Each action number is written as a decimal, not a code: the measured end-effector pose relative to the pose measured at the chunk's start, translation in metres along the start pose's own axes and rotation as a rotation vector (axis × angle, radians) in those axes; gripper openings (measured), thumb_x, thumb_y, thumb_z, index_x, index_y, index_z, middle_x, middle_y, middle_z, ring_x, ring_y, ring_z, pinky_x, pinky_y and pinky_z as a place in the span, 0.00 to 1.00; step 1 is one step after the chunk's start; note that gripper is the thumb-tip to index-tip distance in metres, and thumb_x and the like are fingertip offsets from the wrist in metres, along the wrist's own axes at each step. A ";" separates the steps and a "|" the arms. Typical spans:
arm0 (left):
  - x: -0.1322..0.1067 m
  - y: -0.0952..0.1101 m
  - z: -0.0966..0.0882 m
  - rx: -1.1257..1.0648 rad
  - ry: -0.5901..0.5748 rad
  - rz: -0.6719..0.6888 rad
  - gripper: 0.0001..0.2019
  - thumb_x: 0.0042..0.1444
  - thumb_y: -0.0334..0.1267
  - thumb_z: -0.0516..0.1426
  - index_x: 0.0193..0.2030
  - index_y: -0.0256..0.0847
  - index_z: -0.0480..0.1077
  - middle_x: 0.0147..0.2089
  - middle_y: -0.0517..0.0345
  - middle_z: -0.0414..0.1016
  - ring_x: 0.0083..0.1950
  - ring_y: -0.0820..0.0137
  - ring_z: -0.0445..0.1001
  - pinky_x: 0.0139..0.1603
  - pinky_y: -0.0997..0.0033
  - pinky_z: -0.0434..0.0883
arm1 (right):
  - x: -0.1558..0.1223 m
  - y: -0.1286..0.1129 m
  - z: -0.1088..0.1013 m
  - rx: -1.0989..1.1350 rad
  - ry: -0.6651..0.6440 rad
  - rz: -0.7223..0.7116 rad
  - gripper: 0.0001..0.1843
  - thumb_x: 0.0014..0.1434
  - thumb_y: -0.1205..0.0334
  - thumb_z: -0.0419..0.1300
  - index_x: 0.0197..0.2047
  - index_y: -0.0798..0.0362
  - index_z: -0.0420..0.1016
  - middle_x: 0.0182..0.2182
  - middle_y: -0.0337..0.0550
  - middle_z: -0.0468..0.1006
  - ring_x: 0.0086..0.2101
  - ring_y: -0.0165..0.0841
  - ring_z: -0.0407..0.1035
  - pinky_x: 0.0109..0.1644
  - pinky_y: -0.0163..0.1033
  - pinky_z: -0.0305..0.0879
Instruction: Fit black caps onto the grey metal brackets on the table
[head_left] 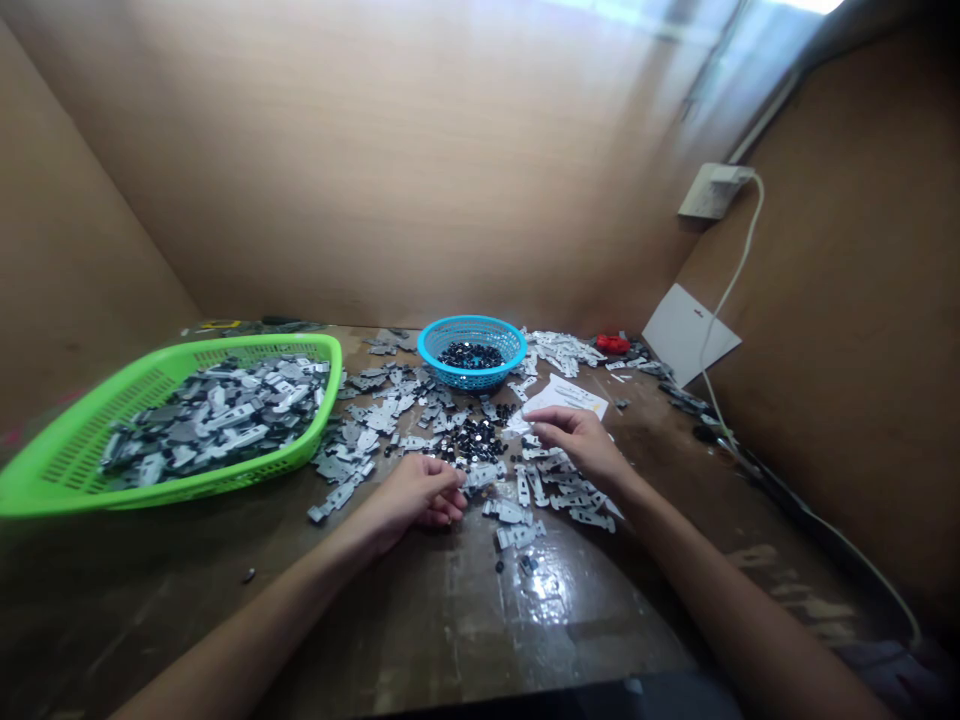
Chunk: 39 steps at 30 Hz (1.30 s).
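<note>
My left hand point(429, 490) is low over the front of the pile, fingers curled and thumb pressed to the forefinger. A flat grey plastic piece point(487, 474) lies right at its fingertips; whether it is gripped I cannot tell. Farther right, my right hand point(577, 440) has thumb and forefinger pinched together above the pile's edge. What sits in that pinch is too small to make out. Between the hands is a heap of small black parts point(474, 440). Flat grey pieces point(409, 392) spread around it, and more grey pieces point(574, 490) lie beneath my right hand.
A green basket point(335, 385) full of grey pieces stands at left. Behind the heap is a blue basket point(472, 380) of black parts. A printed paper sheet point(581, 396), a red object point(613, 344) and a white card point(690, 335) lie right. A white cable point(739, 275) hangs along the right wall.
</note>
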<state>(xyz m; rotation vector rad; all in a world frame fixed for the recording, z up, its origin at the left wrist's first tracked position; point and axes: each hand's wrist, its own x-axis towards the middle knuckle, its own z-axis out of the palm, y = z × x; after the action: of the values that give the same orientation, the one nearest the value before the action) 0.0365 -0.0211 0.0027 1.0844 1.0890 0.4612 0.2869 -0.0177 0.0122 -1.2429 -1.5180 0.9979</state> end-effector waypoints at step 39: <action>0.003 -0.006 0.000 0.009 0.006 0.031 0.15 0.47 0.46 0.58 0.30 0.33 0.68 0.28 0.53 0.74 0.24 0.77 0.71 0.23 0.81 0.65 | -0.020 0.001 0.051 0.233 0.011 0.212 0.13 0.43 0.56 0.65 0.30 0.58 0.74 0.21 0.39 0.73 0.20 0.26 0.63 0.23 0.32 0.58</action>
<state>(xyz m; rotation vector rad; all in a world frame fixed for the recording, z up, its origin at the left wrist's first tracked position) 0.0371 -0.0213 -0.0039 1.1099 1.0812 0.4851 0.2398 -0.0391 -0.0049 -1.2560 -1.2392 1.2654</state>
